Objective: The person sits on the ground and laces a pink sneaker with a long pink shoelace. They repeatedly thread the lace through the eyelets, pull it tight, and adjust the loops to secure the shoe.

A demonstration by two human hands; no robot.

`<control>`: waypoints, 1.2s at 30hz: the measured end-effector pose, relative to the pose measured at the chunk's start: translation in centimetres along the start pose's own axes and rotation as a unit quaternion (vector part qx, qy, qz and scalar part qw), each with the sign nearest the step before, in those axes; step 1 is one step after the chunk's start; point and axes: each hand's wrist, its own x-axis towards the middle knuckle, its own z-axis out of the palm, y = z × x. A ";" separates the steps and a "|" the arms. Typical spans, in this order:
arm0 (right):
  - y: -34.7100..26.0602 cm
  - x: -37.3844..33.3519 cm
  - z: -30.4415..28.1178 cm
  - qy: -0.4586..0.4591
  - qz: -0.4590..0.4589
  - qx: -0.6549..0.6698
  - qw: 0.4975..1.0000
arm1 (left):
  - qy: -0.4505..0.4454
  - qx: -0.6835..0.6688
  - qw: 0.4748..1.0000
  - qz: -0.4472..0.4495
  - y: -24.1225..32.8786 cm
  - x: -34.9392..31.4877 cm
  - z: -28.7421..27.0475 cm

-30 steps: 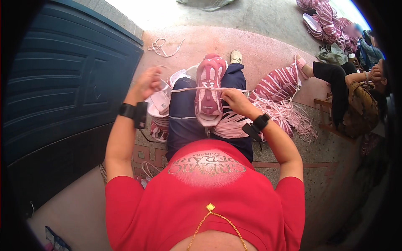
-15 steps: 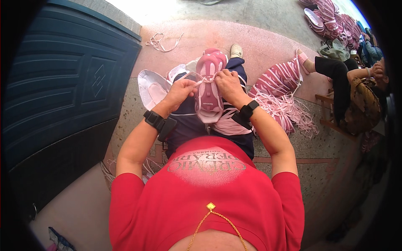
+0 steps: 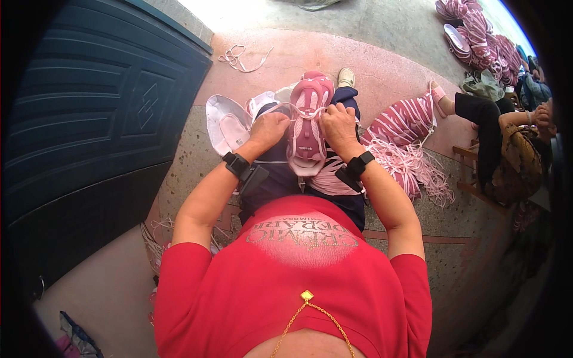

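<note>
A pink shoe upper [image 3: 307,142] with paler mesh panels lies lengthwise over my lap. Across its middle runs a pale pink shoelace [image 3: 284,105], crossed or looped over the upper; whether it is knotted I cannot make out. On the upper's left side, my left hand [image 3: 268,130] is closed, its fingers curled on one part of the lace. My right hand [image 3: 340,128] pinches the lace at the right side, close against the upper. Beside my left hand rests a white shoe-shaped piece [image 3: 217,113] with a pale pink inner.
A bundle of pink uppers [image 3: 403,124] and a heap of pale laces [image 3: 427,170] lie to my right. One loose lace [image 3: 243,59] is on the floor ahead. A dark blue door [image 3: 101,101] stands at left; a seated person [image 3: 477,116] is at right.
The whole view has shifted slightly, so everything sits further right. My left fingers have curled in more tightly. Both hands stay at the lace on either side of the upper.
</note>
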 end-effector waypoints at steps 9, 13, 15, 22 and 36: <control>0.0 -0.1 0.5 0.001 0.009 0.026 1.000 | 0.059 0.073 0.995 0.045 -0.6 0.7 0.6; 0.1 -0.1 0.6 -0.006 0.017 0.030 0.999 | 0.081 0.167 0.975 0.123 0.2 0.8 0.4; 0.1 -0.1 0.6 -0.008 0.017 0.035 0.999 | 0.094 0.184 0.968 0.139 0.2 1.0 0.7; -0.3 -0.3 -0.1 -0.016 -0.002 0.021 1.000 | 0.158 0.186 0.962 0.123 0.9 0.1 1.6; 1.5 -1.7 0.9 -0.064 0.012 0.187 0.980 | 0.010 0.133 0.979 0.152 0.0 0.0 1.1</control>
